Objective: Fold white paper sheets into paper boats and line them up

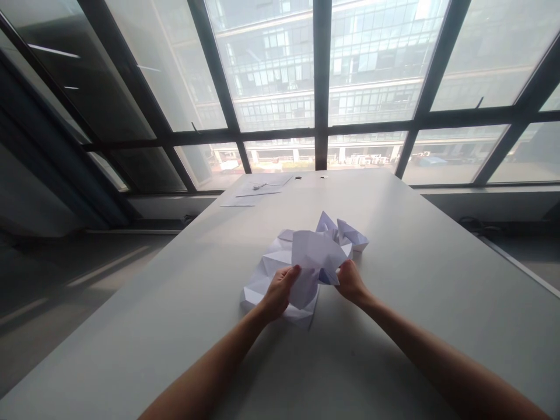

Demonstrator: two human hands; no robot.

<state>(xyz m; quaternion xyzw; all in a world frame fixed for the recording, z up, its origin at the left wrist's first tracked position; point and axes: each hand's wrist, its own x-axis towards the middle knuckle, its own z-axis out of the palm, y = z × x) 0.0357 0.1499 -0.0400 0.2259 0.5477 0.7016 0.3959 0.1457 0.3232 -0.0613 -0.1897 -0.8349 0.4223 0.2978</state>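
Between my two hands is a creased sheet of white paper, raised above the table and partly folded. My left hand pinches its left edge, thumb on top. At the lower right edge my right hand grips the same paper, its fingertips partly hidden. Under and to the left of it lies a larger crumpled white paper with many fold lines. Just behind, to the right, rests a folded paper shape with pointed flaps.
The long white table stretches toward tall framed windows. Flat paper sheets lie at its far left, with a small light object on them. Two small round spots, one dark, are at the far edge. A dark curtain hangs on the left.
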